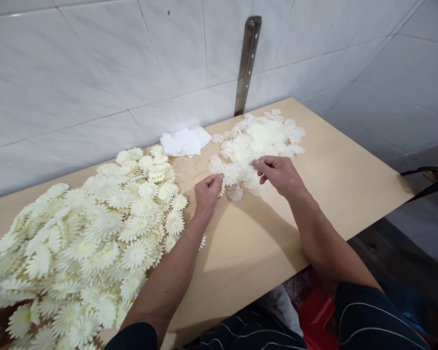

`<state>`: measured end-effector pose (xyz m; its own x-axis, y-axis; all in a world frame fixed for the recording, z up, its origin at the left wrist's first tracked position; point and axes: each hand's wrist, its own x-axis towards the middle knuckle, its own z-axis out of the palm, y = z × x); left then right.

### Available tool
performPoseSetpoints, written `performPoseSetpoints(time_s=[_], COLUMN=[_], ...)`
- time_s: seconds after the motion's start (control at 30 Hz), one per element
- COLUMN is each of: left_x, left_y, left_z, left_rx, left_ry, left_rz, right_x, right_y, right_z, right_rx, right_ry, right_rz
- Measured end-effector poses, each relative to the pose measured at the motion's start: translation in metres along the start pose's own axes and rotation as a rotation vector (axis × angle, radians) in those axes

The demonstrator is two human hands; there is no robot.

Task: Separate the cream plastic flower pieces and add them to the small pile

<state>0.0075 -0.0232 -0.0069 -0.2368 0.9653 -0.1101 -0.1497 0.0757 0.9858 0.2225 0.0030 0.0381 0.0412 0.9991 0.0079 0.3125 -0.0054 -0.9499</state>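
Note:
My left hand [207, 193] is closed in a pinch over the middle of the table. The edge of a pale-yellow artificial flower [221, 189] shows at its fingertips, mostly hidden by the hand. My right hand [277, 176] hovers in front of a smaller heap of whitish flower layers [259, 138], thumb and forefinger pressed together. Whatever lies between those fingers is too small to make out. Single whitish flower pieces [235, 193] lie between the two hands. Left of my left forearm spreads a large pile of cream-yellow artificial flowers [105, 223].
White paper sheets [184, 142] lie by the tiled wall, with a clear round disc [183, 169] in front of them. A slotted metal bracket [247, 65] stands against the wall. The wooden table [336, 184] ends at the right, and something red [316, 311] shows below it.

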Motion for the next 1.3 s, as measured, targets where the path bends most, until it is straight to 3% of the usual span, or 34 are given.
performPoseSetpoints(time_s=[0.23,0.4,0.57,0.63,0.8,1.03,1.3], left_x=[0.0,0.001,0.001,0.0,0.001,0.004,0.008], left_y=[0.0,0.001,0.0,-0.001,-0.003,-0.002,-0.006], left_z=[0.001,-0.001,0.001,0.002,0.002,-0.002,-0.004], left_rx=[-0.044,-0.045,-0.034,-0.017,-0.023,-0.082,-0.07], left_ry=[-0.02,-0.005,-0.019,-0.016,-0.021,-0.035,-0.072], left_rz=[-0.002,-0.004,0.049,0.072,0.099,-0.017,-0.016], right_x=[0.049,0.059,0.012,-0.001,0.0,0.012,0.02], right_y=[-0.007,-0.013,-0.021,-0.021,-0.012,-0.006,0.0], right_z=[-0.014,-0.011,0.021,0.035,0.047,0.025,0.007], right_rx=[-0.225,-0.464,-0.248,-0.232,-0.213,-0.195,-0.156], right_ry=[0.05,0.266,-0.158,-0.225,-0.176,-0.052,0.002], right_rz=[-0.088,-0.213,-0.222,-0.203,-0.131,-0.058,-0.057])
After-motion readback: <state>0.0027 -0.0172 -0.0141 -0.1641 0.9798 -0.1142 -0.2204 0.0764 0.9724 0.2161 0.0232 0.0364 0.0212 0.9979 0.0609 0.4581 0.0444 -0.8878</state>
